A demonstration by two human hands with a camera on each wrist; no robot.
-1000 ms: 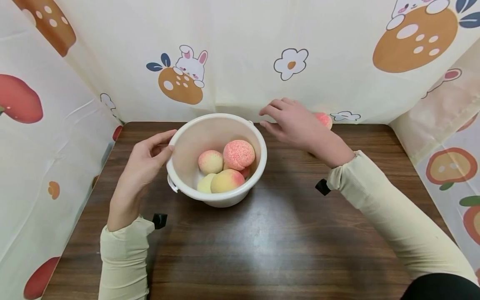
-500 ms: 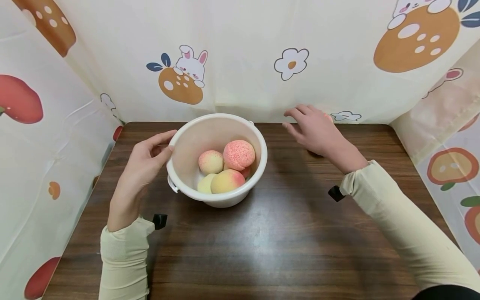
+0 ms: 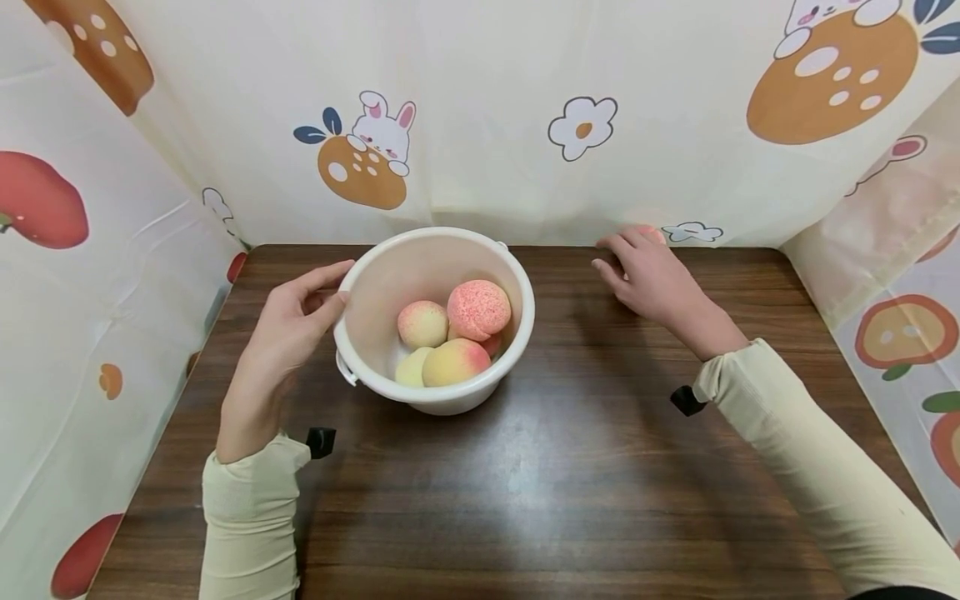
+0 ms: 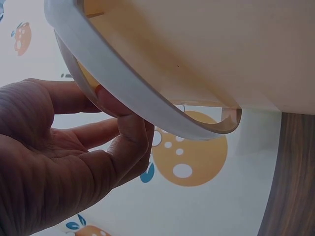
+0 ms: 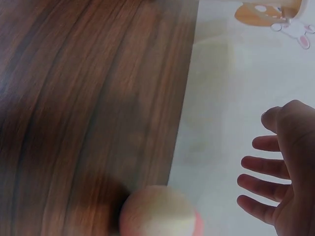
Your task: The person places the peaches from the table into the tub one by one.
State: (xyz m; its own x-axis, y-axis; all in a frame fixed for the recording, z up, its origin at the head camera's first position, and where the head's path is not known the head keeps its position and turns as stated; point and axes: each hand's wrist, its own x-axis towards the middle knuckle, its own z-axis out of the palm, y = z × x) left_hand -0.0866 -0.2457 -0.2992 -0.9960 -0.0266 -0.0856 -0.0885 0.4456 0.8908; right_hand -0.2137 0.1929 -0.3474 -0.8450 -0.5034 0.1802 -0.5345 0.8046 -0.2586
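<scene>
My left hand (image 3: 288,321) grips the left rim of a white plastic bucket (image 3: 435,406), thumb on one side and fingers on the other. In the left wrist view the fingers curl at the bucket's rim (image 4: 133,91) and the strip beside it. Inside the bucket lie several peaches (image 3: 478,310), pink-red and pale yellow. On the right, my right hand (image 3: 656,279) hovers at the table's back edge, fingers spread and holding nothing. A pink peach (image 3: 651,234) shows just behind it, mostly hidden. In the right wrist view a peach (image 5: 157,214) sits below the hand, apart from its fingers.
The dark wooden table (image 3: 517,508) carries the bucket. Cream curtains (image 3: 480,108) printed with rabbits and fruit stand at its back and both sides. A handle joint (image 3: 345,368) juts from the bucket's left side.
My right hand has moved right, away from the bucket, and lower toward the peach at the back. My left hand and the bucket have stayed in place.
</scene>
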